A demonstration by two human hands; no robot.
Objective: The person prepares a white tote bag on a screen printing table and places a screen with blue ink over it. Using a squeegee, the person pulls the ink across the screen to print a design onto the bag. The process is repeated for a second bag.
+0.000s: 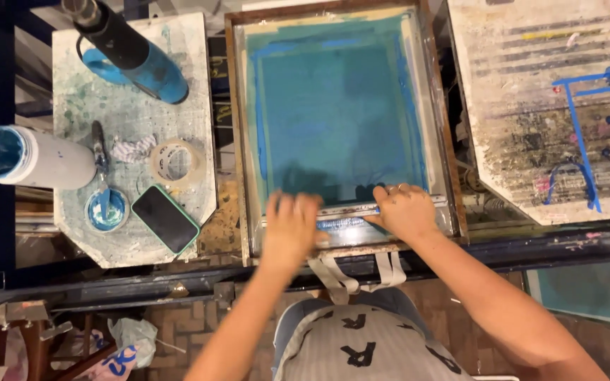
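A wooden-framed printing screen [238, 106] with a teal mesh and blue tape borders lies in front of me. At its near edge a squeegee [347, 219] smeared with blue ink lies across the mesh. My left hand [289, 227] and my right hand [405, 212] both grip the squeegee, one at each end. My left hand is blurred. A ring shows on my right hand. White straps hang from under the screen's near edge.
On the left pallet [82, 243]: a heat gun [132, 49], a white ink tub [33, 156], a tape roll [173, 160], a small blue ink lid [106, 209], a dark phone [165, 218]. A stained pallet with blue tape [552, 106] stands at the right.
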